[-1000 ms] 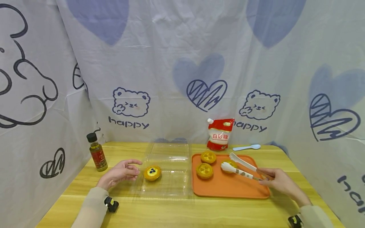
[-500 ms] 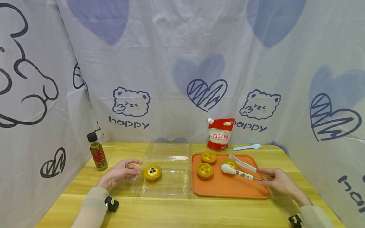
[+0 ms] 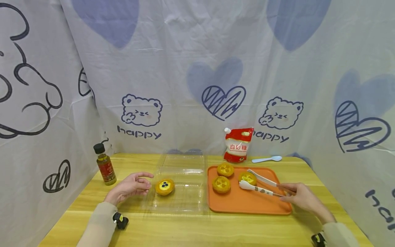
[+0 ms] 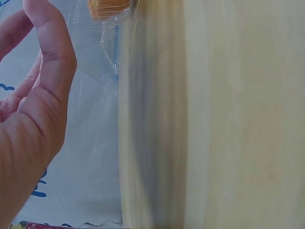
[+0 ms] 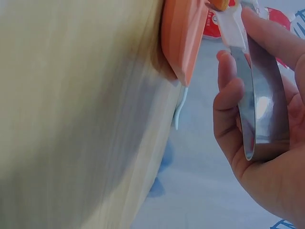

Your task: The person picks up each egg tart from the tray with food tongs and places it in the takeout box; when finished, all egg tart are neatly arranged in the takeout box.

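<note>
My right hand (image 3: 303, 199) grips a pair of tongs (image 3: 261, 189) with white tips and a metal bend, which shows against the palm in the right wrist view. Its two tips are spread apart, one on either side of an egg tart (image 3: 248, 178) on the orange tray (image 3: 247, 206). Two more egg tarts, a near one (image 3: 221, 185) and a far one (image 3: 225, 169), lie to their left. My left hand (image 3: 131, 187) is held with loosely bent fingers at the left edge of a clear plastic box (image 3: 188, 200). Whether it touches the box I cannot tell. Inside sits a tart with dark berries (image 3: 165, 187).
A red and white sugar pouch (image 3: 238, 145) stands behind the tray, with a pale blue spoon (image 3: 267, 159) to its right. At the far left is a dark-capped bottle (image 3: 106, 166). The box's lid (image 3: 182, 163) is raised at the back. A printed cloth surrounds the wooden table (image 3: 172, 233).
The tips of the tongs have shifted slightly down and toward me around the right-hand tart, showing more of its top. My left hand has stayed where it was.
</note>
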Demonstrator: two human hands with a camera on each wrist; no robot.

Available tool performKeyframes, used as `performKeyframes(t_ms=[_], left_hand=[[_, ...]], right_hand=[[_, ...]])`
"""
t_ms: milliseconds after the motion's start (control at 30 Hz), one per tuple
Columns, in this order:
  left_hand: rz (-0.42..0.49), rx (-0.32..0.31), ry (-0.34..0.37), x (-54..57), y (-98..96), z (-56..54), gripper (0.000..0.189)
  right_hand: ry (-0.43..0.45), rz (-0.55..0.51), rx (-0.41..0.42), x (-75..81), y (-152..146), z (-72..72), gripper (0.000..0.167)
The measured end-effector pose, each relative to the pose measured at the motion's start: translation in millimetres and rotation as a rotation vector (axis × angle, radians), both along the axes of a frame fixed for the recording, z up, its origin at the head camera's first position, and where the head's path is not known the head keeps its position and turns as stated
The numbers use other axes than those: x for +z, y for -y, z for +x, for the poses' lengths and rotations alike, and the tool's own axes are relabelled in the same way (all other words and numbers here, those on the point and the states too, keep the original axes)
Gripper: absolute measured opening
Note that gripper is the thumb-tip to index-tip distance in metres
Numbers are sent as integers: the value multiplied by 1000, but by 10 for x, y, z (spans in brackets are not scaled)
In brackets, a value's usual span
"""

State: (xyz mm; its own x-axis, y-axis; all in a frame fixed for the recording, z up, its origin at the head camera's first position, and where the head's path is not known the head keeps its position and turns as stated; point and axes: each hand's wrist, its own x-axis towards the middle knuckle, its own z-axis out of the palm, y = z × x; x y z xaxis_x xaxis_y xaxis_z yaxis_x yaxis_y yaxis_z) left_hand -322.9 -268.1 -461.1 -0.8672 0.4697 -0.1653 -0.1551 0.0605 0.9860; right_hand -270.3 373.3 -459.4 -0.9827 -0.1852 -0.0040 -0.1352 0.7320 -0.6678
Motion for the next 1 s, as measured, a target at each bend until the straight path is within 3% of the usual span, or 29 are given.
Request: performKeyframes(t_ms=[233,1000], left_hand=[[0,5,5,-1,4,11,64],[-24,-5,2,5,21,-18,63]], right_hand=[[-2,-14,-15,-15,31,1,55],[-177,100,-19,13,199,37,40]])
